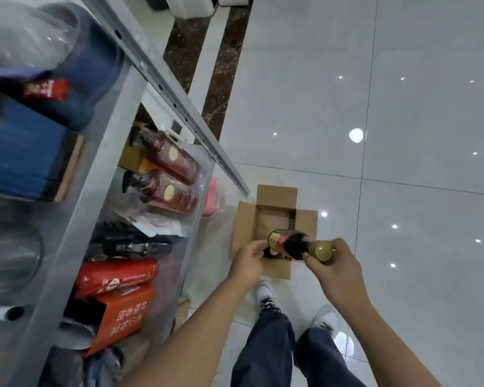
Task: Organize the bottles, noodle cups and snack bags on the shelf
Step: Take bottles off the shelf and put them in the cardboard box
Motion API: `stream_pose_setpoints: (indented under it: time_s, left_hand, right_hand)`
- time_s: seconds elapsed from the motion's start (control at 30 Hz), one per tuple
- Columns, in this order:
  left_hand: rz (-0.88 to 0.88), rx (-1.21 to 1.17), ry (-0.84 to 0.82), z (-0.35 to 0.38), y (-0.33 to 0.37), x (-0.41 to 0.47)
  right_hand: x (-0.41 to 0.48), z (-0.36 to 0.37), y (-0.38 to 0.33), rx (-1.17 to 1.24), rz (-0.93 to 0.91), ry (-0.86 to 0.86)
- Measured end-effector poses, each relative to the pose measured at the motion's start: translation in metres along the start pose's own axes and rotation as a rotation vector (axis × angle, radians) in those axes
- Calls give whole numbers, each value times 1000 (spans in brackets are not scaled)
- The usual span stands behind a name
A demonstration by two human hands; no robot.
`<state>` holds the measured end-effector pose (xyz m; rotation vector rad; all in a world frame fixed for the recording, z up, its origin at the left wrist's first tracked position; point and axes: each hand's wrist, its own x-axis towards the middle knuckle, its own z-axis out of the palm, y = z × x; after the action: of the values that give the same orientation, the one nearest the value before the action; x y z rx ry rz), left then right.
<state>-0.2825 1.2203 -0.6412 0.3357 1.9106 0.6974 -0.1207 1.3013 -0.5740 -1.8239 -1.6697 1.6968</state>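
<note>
Together, left hand (248, 262) and right hand (340, 270) grip the bottle (291, 244) level — fingers (341, 246) curled round base and cap.

Lighting: bright, even, indoor, from overhead; ceiling lamps mirrored as small white dots across the glossy floor (403, 107), largest glare spot at 2 o'clock. Shadows: soft and faint; inside of the cardboard box (274, 216) near centre darker. Focus: centre fairly sharp; contents of the shelf (101, 169) from 8 to 11 o'clock soft and smeared; clear plastic wrap (25, 37) at 10 o'clock a hazy blur with pale sheen. Distortion: wide-angle, shelf rails splayed and leaning toward the edges. Colour: cool, slightly washed out.
</note>
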Motion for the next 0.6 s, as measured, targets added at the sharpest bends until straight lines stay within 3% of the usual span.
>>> stream_pose_setpoints:
  time_s: [0.2,0.47,0.6]
  left_hand:
    - [-163,-73,73,7,-49,114]
    - [-393,-530,139,32,-91,225]
    - [-456,-711,59,35,-124,258]
  right_hand:
    - [104,54,60,-23,5,-18]
    - [225,148,126,-182,-53,-158]
    - [268,193,149,-300,-59,-234]
